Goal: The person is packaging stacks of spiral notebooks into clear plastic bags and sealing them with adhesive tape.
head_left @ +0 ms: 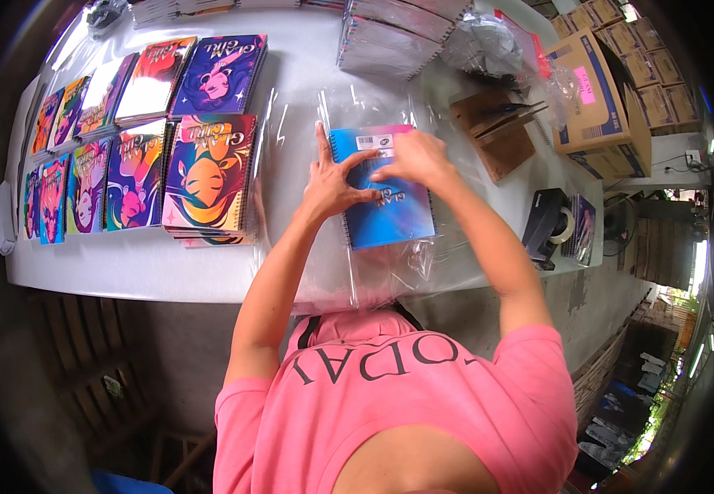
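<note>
A blue and pink spiral notebook [390, 218] lies in front of me on a clear plastic sheet [291, 198], its coil along the left edge. A white barcode label [368, 142] sits near its far end. My left hand [332, 183] rests over the coil side with fingers spread, thumb and one finger reaching across the cover. At the far right corner, my right hand [419, 158] presses down with bent fingers held together and its thumb pointing left. Whatever its fingertips pinch, if anything, is hidden beneath them.
Stacks of colourful spiral notebooks [209, 173] cover the table's left side. Farther back stands a tall notebook pile [398, 37] beside crumpled plastic [488, 45]. To the right are a brown board [501, 148], a black tape dispenser [544, 222] and a cardboard box [591, 99].
</note>
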The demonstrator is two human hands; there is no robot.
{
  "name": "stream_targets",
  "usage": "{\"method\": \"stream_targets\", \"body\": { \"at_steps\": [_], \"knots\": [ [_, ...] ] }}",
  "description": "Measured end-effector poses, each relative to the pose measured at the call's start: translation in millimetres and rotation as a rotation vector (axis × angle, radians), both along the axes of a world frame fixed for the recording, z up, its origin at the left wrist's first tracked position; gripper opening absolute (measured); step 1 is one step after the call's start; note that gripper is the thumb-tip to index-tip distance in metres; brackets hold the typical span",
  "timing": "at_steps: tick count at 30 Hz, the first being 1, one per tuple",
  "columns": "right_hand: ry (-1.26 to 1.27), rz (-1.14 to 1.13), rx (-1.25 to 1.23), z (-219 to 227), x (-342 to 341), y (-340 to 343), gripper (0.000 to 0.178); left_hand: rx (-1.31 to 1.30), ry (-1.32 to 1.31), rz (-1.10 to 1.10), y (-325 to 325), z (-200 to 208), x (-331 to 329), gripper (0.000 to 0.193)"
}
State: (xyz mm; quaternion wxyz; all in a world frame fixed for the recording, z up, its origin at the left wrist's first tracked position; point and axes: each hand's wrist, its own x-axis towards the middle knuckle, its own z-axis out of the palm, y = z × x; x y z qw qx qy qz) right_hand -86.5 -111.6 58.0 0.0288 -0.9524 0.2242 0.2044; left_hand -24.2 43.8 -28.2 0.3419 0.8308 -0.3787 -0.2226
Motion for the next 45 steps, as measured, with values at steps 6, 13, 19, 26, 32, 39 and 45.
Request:
{"method": "stream_targets", "body": {
  "at_steps": [6, 13, 19, 26, 32, 39, 45],
  "knots": [
    [-0.439, -0.39, 0.754, -38.8, -81.1, -36.9, 0.065, -0.338, 0.221, 0.25, 8.3, -15.8, -13.5, 0.124],
    [-1.158, -0.378, 1.447, -38.0, -119.2, 16.5, 0.1, -0.858, 0.62, 0.143, 28.3, 35.2, -53.8, 0.129],
    [-1.026, -0.294, 1.218, -57.6, -142.0, 27.3, 0.097, -0.841, 0.288, 0.16, 48.9, 46.8, -79.7, 0.111],
    [-1.127, -0.142, 1.251, -27.1, -120.9, 35.7, 0.119, -0.828, 0.079, 0.134, 56.5, 67.1, -71.1, 0.108],
    [-1.39, -0.139, 1.155, -11.5, -119.0, 40.8, 0.116, -0.807, -0.163, 0.184, 58.4, 70.0, -66.3, 0.099],
    [-1.382, -0.092, 0.84, -12.7, -142.7, 40.6, 0.094, -0.585, -0.724, -0.175, 71.1, 85.9, -39.0, 0.048],
    [-1.169, -0.028, 0.549, 16.4, -144.7, 46.4, 0.072, -0.45, -0.682, -0.477, 74.1, 101.0, -7.9, 0.064]
  ]
}}
